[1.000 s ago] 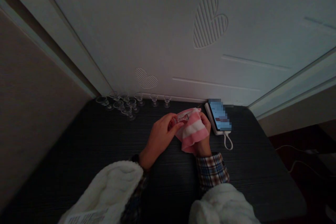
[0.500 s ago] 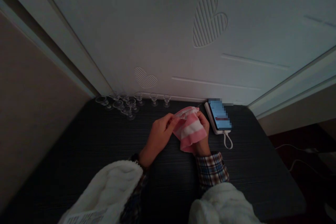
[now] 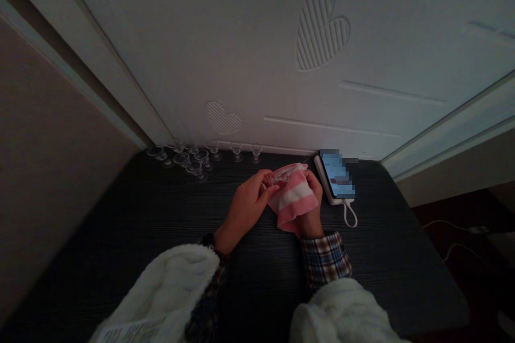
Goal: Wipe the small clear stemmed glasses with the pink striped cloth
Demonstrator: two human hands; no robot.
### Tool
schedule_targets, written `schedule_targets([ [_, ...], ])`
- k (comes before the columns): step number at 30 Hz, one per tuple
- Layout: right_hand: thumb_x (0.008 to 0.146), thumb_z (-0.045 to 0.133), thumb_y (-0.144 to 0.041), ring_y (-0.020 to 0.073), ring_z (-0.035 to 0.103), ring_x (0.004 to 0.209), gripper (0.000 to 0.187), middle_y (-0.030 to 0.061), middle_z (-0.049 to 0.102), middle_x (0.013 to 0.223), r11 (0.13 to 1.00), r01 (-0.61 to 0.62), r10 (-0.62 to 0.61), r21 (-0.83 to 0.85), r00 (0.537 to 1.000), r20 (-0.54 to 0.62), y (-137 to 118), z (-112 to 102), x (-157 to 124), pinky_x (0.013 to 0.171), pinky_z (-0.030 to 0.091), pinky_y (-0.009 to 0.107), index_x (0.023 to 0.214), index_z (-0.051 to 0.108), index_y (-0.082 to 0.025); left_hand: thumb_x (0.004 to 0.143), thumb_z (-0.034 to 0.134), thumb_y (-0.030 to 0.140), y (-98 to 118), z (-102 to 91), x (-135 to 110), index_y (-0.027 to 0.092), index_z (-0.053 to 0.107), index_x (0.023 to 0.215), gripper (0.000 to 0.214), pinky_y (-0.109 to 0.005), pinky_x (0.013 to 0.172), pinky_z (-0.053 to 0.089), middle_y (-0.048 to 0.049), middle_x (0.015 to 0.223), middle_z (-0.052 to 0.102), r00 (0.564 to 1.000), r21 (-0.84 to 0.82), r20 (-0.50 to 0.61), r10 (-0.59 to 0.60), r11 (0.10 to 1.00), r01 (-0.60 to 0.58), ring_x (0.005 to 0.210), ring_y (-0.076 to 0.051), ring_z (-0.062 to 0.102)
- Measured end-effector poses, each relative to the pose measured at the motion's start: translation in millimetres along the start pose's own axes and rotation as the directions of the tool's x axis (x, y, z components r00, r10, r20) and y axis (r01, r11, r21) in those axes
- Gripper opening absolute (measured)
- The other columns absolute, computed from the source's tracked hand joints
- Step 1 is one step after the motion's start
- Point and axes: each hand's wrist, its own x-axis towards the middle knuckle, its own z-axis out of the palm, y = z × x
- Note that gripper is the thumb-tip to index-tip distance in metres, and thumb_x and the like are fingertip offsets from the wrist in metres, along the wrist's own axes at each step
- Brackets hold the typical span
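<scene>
My right hand is wrapped in a pink and white striped cloth, gripping it from behind and below; most of those fingers are hidden. In the fold of the cloth lies a small clear glass, only partly showing. My left hand pinches this glass at its left end, with thumb and fingers curled round it beside the cloth. Both hands are held above the dark tabletop.
Several small stemmed glasses stand at the back left, by the white panel with carved hearts. On the right, a lit phone rests on a white power bank with a looped cable.
My left thumb and fingers have shifted slightly and spread a little around the glass, showing more of it. The cloth and my right hand have barely moved.
</scene>
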Motion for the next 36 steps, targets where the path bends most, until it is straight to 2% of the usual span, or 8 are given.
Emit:
schedule_targets([
  [4,0.073,0.063,-0.029,0.0098,0.04,0.062,0.016,-0.0051,0.046,0.07,1.0,-0.006,0.006,-0.02,1.0,0.004,1,-1,0,0.058,0.036,0.023,0.073,0.05,-0.02,0.09,0.049,0.036,1,1.6,-1,0.02,0.053,0.103,0.021,-0.026,0.065,0.043,-0.0015,0.086,0.066,0.999,-0.008,0.029,-0.018,1.0,0.018,0.073,-0.015,0.061],
  [9,0.075,0.062,-0.031,0.0097,0.04,0.061,0.019,-0.0051,0.045,0.068,1.0,-0.005,0.005,-0.007,1.0,0.011,-1,2,1,0.057,0.035,0.023,0.07,0.047,-0.02,0.091,0.044,0.042,5,-1.1,0,0.02,0.054,0.088,0.025,-0.024,0.057,0.038,0.0022,0.068,0.06,0.997,-0.043,0.053,-0.049,0.998,0.051,0.062,-0.014,0.056],
  [15,0.074,0.064,-0.032,0.0104,0.04,0.062,0.019,-0.0045,0.045,0.068,0.999,0.029,-0.026,-0.038,0.997,0.07,-3,4,0,0.059,0.035,0.023,0.07,0.049,-0.02,0.092,0.039,0.045,9,-5.6,1,0.019,0.049,0.066,0.039,-0.024,0.054,0.033,0.0039,0.053,0.05,0.998,-0.064,0.004,-0.064,0.996,0.064,0.055,-0.012,0.05],
  [19,0.074,0.063,-0.029,0.0104,0.042,0.064,0.015,-0.0045,0.047,0.07,0.999,0.031,-0.03,-0.029,0.998,0.054,-4,3,-1,0.061,0.036,0.023,0.072,0.051,-0.02,0.091,0.043,0.044,6,-4.1,1,0.019,0.058,0.084,0.031,-0.023,0.055,0.037,0.0022,0.064,0.059,0.998,-0.11,0.005,-0.066,0.992,0.066,0.06,-0.013,0.054],
  [23,0.073,0.064,-0.027,0.0109,0.044,0.066,0.014,-0.0039,0.05,0.072,0.998,0.026,-0.024,-0.057,0.999,0.044,-2,1,0,0.062,0.038,0.023,0.074,0.052,-0.02,0.085,0.055,0.04,3,-0.5,1,0.021,0.055,0.109,0.031,-0.023,0.059,0.043,-0.0012,0.086,0.065,0.999,-0.147,-0.007,-0.043,0.988,0.042,0.067,-0.013,0.059],
  [29,0.071,0.064,-0.028,0.0107,0.044,0.064,0.014,-0.004,0.052,0.071,0.999,-0.007,0.006,-0.043,1.0,-0.013,2,-1,3,0.061,0.038,0.023,0.074,0.053,-0.019,0.083,0.058,0.029,-2,3.5,2,0.022,0.055,0.112,0.031,-0.023,0.06,0.047,-0.0037,0.099,0.065,0.999,-0.156,-0.003,-0.038,0.987,0.037,0.071,-0.013,0.062],
  [33,0.071,0.062,-0.029,0.0109,0.046,0.061,0.012,-0.0039,0.054,0.069,0.998,-0.057,0.057,0.01,0.998,-0.024,1,1,5,0.06,0.039,0.024,0.073,0.055,-0.02,0.079,0.063,0.032,-1,3.4,2,0.021,0.058,0.108,0.031,-0.023,0.058,0.048,-0.0021,0.088,0.065,0.997,-0.307,0.035,-0.062,0.949,0.07,0.068,-0.013,0.061],
  [36,0.071,0.062,-0.03,0.0112,0.046,0.061,0.012,-0.004,0.054,0.068,0.997,-0.066,0.067,0.045,0.998,-0.019,0,2,5,0.06,0.039,0.024,0.074,0.056,-0.02,0.076,0.067,0.031,3,1.6,3,0.02,0.061,0.101,0.027,-0.02,0.051,0.044,-0.0006,0.082,0.064,0.995,-0.472,0.064,-0.082,0.876,0.102,0.06,-0.01,0.057],
])
